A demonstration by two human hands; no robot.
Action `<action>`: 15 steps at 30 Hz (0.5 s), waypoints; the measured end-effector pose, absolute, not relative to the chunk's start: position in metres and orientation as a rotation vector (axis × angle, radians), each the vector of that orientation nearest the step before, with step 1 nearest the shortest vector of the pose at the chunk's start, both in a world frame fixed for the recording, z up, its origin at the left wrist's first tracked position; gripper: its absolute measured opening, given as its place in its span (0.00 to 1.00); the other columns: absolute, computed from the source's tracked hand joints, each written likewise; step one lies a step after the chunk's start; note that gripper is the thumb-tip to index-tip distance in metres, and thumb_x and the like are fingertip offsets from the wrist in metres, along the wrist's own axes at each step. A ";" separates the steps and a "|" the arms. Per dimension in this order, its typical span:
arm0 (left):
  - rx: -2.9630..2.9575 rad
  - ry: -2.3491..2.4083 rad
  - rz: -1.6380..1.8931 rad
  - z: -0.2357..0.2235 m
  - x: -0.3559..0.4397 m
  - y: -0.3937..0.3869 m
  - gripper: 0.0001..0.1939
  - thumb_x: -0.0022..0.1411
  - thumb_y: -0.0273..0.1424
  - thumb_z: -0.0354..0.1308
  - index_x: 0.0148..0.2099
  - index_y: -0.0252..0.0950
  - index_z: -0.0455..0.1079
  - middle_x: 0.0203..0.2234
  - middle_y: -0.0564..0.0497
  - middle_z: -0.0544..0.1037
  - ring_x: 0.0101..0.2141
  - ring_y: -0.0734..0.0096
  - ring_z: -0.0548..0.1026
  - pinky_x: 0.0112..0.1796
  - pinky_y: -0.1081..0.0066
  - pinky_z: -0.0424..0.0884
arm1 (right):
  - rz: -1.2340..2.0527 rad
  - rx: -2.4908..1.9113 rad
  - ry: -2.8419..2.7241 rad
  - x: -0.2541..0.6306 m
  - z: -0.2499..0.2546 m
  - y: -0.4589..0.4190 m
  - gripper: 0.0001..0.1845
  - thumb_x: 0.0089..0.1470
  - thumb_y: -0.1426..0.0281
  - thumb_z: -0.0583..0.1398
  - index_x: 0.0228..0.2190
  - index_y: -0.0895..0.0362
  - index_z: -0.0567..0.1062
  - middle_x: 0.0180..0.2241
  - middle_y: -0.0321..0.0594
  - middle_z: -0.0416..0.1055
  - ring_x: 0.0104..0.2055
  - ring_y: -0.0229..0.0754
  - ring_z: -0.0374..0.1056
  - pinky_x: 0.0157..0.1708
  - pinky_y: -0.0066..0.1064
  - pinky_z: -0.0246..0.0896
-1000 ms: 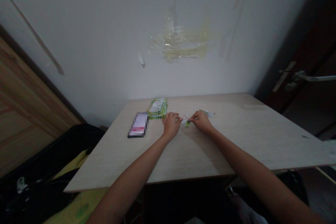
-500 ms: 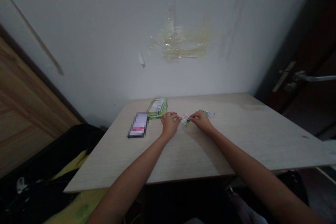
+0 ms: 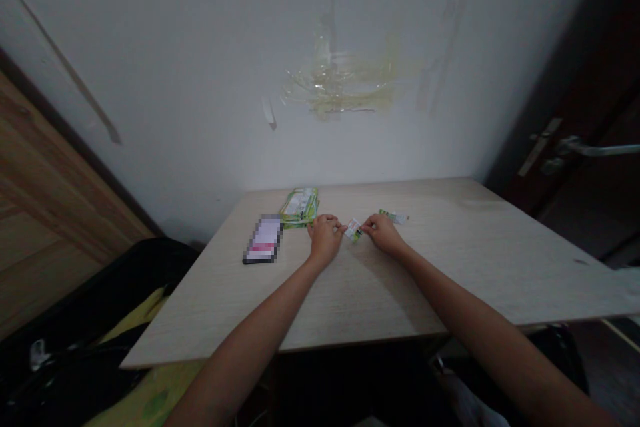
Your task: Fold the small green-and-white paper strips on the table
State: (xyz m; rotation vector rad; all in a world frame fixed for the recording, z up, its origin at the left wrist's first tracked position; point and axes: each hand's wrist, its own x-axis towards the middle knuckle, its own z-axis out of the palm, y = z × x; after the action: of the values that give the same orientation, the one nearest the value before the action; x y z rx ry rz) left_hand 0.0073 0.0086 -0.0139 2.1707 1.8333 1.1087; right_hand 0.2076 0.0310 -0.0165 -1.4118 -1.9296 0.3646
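Observation:
Between my hands is a small white-and-green printed packet piece [image 3: 355,230], just over the table. My left hand [image 3: 326,237] pinches its left edge between thumb and finger. On its right edge, my right hand [image 3: 384,233] pinches it the same way. A stack of green-and-white printed packets [image 3: 300,205] lies just behind and left of my left hand. Beyond my right hand rests a narrow green-and-white strip [image 3: 396,217], partly covered by that hand. Whether the held piece is folded or flat is too small to tell.
A phone [image 3: 264,239] with a blurred, lit screen lies left of my left hand. The pale wooden table [image 3: 480,247] ends against a wall with peeling tape [image 3: 345,83]. At the right is a dark door with a metal handle [image 3: 605,148]. Dark and yellow cloth [image 3: 145,320] sits at the left.
Both hands stay almost in place, still pinching the small packet piece, which has tilted very slightly. The packets, strip and phone have not moved.

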 end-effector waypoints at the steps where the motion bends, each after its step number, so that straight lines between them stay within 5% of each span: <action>1: 2.174 1.832 1.110 -0.013 0.007 0.008 0.08 0.64 0.38 0.61 0.38 0.40 0.79 0.47 0.48 0.76 0.52 0.59 0.69 0.56 0.56 0.59 | 0.381 -1.394 -1.926 0.208 -0.016 0.031 0.06 0.53 0.70 0.63 0.27 0.58 0.80 0.32 0.44 0.79 0.37 0.43 0.70 0.41 0.33 0.59; 8: 2.096 1.833 1.148 -0.007 0.005 0.006 0.08 0.64 0.37 0.61 0.40 0.42 0.80 0.45 0.48 0.77 0.50 0.60 0.71 0.55 0.59 0.61 | 0.494 -1.277 -1.848 0.207 -0.014 0.027 0.09 0.55 0.66 0.62 0.30 0.58 0.80 0.33 0.43 0.79 0.37 0.44 0.71 0.42 0.34 0.62; 15: 2.069 1.838 1.167 -0.007 0.008 0.005 0.11 0.64 0.37 0.60 0.46 0.43 0.79 0.45 0.47 0.77 0.51 0.59 0.71 0.56 0.58 0.61 | 0.100 -1.194 -1.867 0.216 -0.008 0.024 0.10 0.57 0.64 0.63 0.29 0.57 0.78 0.34 0.44 0.76 0.42 0.47 0.68 0.46 0.36 0.60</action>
State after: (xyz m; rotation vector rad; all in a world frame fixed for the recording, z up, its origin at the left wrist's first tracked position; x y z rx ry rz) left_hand 0.0076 0.0047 -0.0067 2.0689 1.8379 1.1668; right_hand 0.2159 0.0245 -0.0077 -1.1937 -1.8671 0.0998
